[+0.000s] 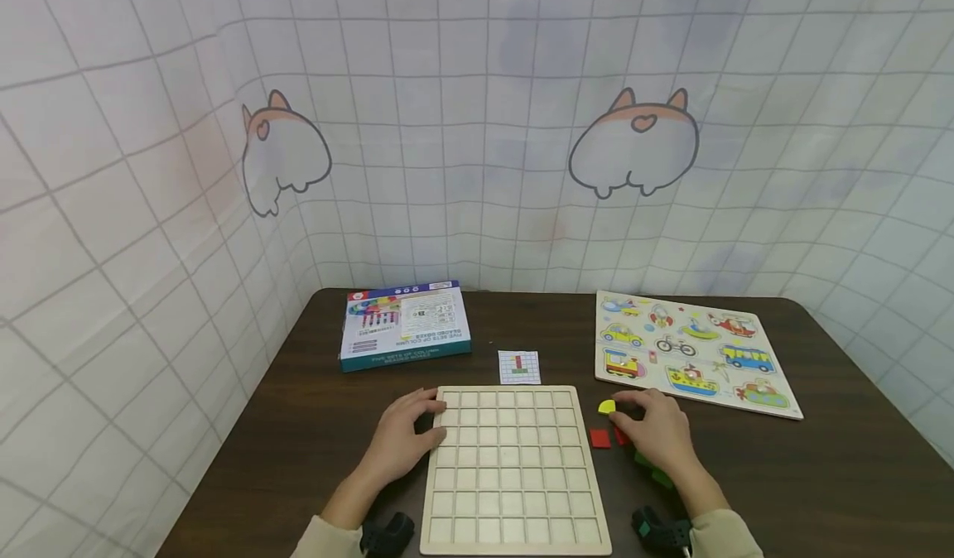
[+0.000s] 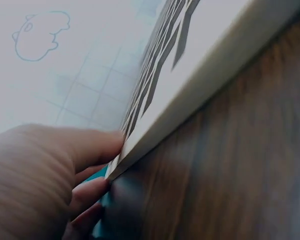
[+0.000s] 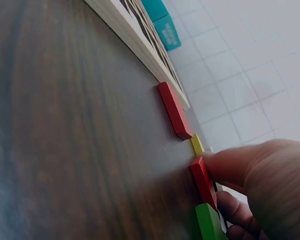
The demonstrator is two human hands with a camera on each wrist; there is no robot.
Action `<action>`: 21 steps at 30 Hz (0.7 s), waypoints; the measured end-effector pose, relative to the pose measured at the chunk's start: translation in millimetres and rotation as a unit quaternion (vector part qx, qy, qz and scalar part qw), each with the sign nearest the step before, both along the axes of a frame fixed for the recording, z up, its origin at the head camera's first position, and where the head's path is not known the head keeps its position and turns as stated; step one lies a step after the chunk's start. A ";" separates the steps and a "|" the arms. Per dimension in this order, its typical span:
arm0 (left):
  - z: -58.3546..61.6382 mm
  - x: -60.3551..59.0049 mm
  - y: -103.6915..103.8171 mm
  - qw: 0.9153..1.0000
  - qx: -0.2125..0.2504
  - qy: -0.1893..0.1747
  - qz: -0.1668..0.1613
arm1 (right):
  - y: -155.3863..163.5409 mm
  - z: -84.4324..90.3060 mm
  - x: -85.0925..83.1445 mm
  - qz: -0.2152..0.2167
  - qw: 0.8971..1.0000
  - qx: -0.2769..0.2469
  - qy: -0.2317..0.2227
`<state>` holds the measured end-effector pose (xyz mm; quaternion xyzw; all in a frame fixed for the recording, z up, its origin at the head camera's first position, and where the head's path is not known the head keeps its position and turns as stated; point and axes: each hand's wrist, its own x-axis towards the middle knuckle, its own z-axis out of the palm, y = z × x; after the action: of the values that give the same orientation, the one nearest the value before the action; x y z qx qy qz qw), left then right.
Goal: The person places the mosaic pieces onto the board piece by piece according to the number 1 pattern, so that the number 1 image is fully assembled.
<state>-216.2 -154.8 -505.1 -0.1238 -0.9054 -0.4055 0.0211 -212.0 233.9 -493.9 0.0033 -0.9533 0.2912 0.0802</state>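
Note:
A pale wooden grid board (image 1: 514, 479) lies flat on the table. My left hand (image 1: 400, 440) rests against its upper left edge, thumb and fingertips touching the rim. To the right of the board, my right hand (image 1: 659, 431) pinches a small yellow rounded piece (image 1: 607, 406) between thumb and forefinger, low over the table. One red block (image 1: 599, 439) sits by the board's right edge; another red block (image 3: 204, 183) is partly under the right hand. Green blocks (image 1: 662, 478) lie below that hand, partly hidden by the wrist.
Behind the board lies a small pattern card (image 1: 518, 367) with red and green squares. A flat boxed set (image 1: 406, 326) is at the back left, a vehicle picture puzzle (image 1: 693, 351) at the back right. A grid-patterned cloth (image 1: 462, 144) hangs behind the dark table (image 1: 268, 475).

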 end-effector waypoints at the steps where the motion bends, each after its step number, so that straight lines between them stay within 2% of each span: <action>1: -0.4 -2.0 1.3 1.000 -0.001 0.004 0.003 | 0.3 0.1 0.1 -0.002 1.000 0.000 0.002; 4: -1.7 -8.3 4.5 1.000 -0.005 0.025 0.010 | 0.3 -0.6 -0.4 -0.006 1.000 0.001 0.007; 8: -2.0 -12.2 5.7 0.999 -0.011 0.033 0.024 | -0.9 -2.6 -2.5 -0.006 1.000 0.002 0.008; 21: -1.8 -10.6 7.8 0.998 0.003 0.038 0.050 | -0.6 -7.6 -4.4 -0.038 0.999 0.011 0.019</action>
<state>-226.7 -147.0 -506.8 -0.0932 -0.9078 -0.4019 0.0760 -216.4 233.3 -501.5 -0.0263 -0.9541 0.2775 0.1091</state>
